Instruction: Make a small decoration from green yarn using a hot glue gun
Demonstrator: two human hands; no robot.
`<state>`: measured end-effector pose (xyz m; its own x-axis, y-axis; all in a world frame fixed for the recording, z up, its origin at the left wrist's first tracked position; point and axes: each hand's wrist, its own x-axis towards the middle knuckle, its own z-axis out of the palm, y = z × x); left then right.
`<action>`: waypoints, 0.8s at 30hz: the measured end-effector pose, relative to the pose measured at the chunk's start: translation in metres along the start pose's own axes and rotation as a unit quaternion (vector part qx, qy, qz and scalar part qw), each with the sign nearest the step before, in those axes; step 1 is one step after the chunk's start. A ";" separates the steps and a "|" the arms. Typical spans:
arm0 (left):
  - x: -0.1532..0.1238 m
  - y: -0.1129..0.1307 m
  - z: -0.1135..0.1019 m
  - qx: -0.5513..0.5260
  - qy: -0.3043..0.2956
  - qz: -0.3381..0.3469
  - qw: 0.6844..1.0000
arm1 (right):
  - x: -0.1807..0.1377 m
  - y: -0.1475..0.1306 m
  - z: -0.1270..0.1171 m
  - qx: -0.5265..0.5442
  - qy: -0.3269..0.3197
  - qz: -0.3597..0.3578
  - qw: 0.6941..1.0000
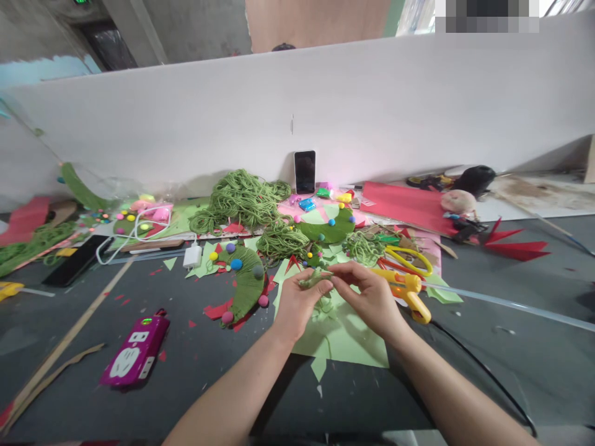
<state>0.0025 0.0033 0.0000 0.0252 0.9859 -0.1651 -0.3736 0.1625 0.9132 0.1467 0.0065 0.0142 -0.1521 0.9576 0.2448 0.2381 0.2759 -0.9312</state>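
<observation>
My left hand [297, 303] and my right hand [369, 294] meet over a light green paper sheet [346, 341] on the grey table. Both are closed in a pinch on a small piece wound with green yarn [316, 277] held between them. A loose tail of the yarn hangs below the fingers. A yellow glue gun [409, 291] lies just right of my right hand, its black cord running toward me. A green yarn-covered crescent with coloured pom-poms [246, 282] lies left of my left hand.
A big heap of green yarn [242, 198] sits at the back by a phone [304, 171] leaning on the white wall. Yellow-handled scissors [411, 255], red paper [404, 204], a purple power strip [137, 350], a white charger [192, 255] and paper scraps surround the work area.
</observation>
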 end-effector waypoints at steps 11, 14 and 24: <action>-0.003 0.010 0.004 -0.138 -0.047 -0.084 0.986 | -0.002 0.002 -0.001 0.006 0.001 -0.100 0.995; -0.002 0.012 0.004 -0.135 -0.041 -0.089 0.986 | -0.003 0.002 -0.001 0.005 0.015 -0.104 0.994; 0.000 0.019 0.003 -0.127 0.011 -0.050 0.991 | -0.004 -0.005 -0.003 0.153 0.124 -0.003 0.980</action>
<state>-0.0019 0.0066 0.0179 0.0551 0.9637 -0.2613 -0.5912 0.2424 0.7692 0.1487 0.0015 0.0187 0.0951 0.9571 0.2738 -0.0677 0.2806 -0.9574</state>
